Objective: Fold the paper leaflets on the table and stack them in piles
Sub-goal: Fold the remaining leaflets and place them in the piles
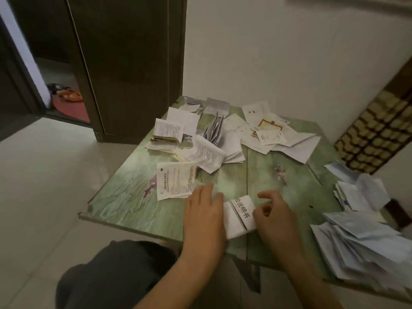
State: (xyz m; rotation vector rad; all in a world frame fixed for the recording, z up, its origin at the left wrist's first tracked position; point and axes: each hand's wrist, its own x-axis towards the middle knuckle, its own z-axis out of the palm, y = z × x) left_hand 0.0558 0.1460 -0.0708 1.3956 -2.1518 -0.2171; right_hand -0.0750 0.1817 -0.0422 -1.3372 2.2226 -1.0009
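At the table (267,175) edge, the flat left hand (204,216) is pressing and the right hand (275,216) pinching a leaflet (239,216), which may be slipping and skewing its crease.

The left hand (204,216) covers one side of the folded leaflet (239,216) (right pile (361,248) runs off frame)

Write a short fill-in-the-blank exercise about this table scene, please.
1. The table is ____ in colour.
2. The folded leaflet lies between the person's two ____.
3. The left hand lies flat; the right hand pinches the leaflet's ____ edge.
Missing words: green; hands; right.
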